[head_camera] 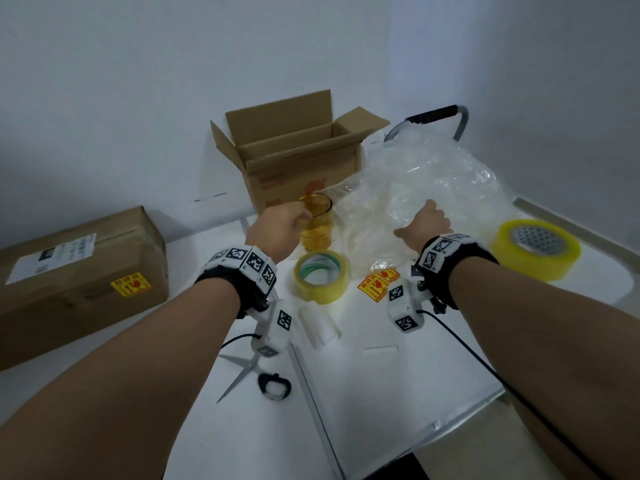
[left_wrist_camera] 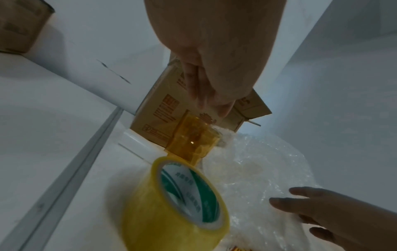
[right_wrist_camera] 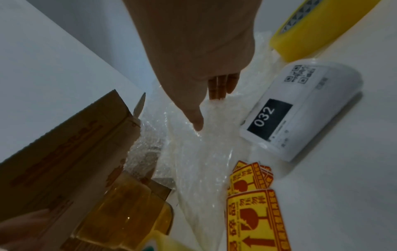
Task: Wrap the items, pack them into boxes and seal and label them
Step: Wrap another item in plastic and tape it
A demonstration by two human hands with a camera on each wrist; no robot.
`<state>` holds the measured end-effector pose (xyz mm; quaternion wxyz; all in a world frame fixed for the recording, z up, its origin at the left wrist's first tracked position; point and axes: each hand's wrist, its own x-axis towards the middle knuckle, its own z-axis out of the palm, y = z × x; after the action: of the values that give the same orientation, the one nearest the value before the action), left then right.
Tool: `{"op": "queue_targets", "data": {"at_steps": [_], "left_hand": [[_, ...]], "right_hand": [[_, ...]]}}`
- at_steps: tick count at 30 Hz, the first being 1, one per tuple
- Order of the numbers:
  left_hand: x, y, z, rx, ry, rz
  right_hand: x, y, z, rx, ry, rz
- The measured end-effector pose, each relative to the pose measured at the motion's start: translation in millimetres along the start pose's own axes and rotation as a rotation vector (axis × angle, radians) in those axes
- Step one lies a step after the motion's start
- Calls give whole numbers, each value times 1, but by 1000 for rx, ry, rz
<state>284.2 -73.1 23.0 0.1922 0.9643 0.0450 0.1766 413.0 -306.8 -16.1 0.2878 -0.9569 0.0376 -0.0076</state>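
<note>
my left hand (head_camera: 277, 225) reaches out to the amber glass (head_camera: 317, 221), which stands upright on the white table (head_camera: 381, 375) just in front of the open cardboard box (head_camera: 294, 150). my fingers (left_wrist_camera: 194, 84) come down at the rim of the glass; from the head view they curl at its near side, but i cannot tell whether they really grip it or only touch it. my right hand (head_camera: 427, 223) lies on the heap of bubble wrap (head_camera: 433, 181) to the right of the glass, fingers straight and close together, the thumb spread out to the left, pressing flat on the plastic and not pinching it. the bubble wrap reaches from the side of the open box across the far right part of the table, and its near edge lies just beside the glass. a small roll of yellow tape (head_camera: 322, 277) stands on its side close in front of the glass, between my two wrists. a bigger roll of yellow tape (head_camera: 536, 249) lies well to the right, past my right wrist. a few yellow and red fragile stickers (head_camera: 377, 284) lie by the near edge of the bubble wrap, under my right wrist. a white label printer (right_wrist_camera: 300, 108) lies near them, its small screen showing 032. scissors (head_camera: 249, 375) lie open near the table's front, under my left forearm. on the left, apart from the rest, sits a closed cardboard box (head_camera: 79, 275) with a white label and one yellow sticker on it.
</note>
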Motion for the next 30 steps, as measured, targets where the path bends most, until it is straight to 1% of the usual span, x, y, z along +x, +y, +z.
{"op": "queue_targets", "data": {"at_steps": [1, 3, 4, 5, 8, 11, 13, 16, 18, 21, 24, 27, 30], "left_hand": [[3, 2, 1, -13, 6, -6], [7, 6, 0, -5, 3, 0], [9, 8, 0, 4, -3, 8], [11, 8, 0, 10, -9, 11], [12, 14, 2, 16, -13, 22], [12, 21, 2, 8, -4, 41], [13, 27, 1, -17, -10, 42], [11, 40, -6, -91, -33, 24], [9, 50, -10, -153, -49, -22], [8, 57, -14, -271, -101, -122], [3, 61, -24, -409, -115, -136], [-3, 63, -42, -636, -50, -150], [-12, 59, -66, -863, 85, -219]], "right_hand": [[2, 0, 1, -28, -4, -14], [6, -1, -1, -40, -56, -49], [7, 0, -1, -48, -49, -62], [8, 1, -1, -27, -19, -68], [4, 3, -8, 102, 189, -71], [0, 5, -22, 200, 347, -132], [-1, 5, -30, 299, 415, -170], [-10, 2, -39, 452, 453, -198], [-20, -3, -45, 505, 457, -228], [-33, -13, -52, 585, 468, -334], [-47, -30, -61, 654, 490, -449], [-66, -54, -70, 678, 493, -584], [-89, -81, -75, 697, 477, -710]]}}
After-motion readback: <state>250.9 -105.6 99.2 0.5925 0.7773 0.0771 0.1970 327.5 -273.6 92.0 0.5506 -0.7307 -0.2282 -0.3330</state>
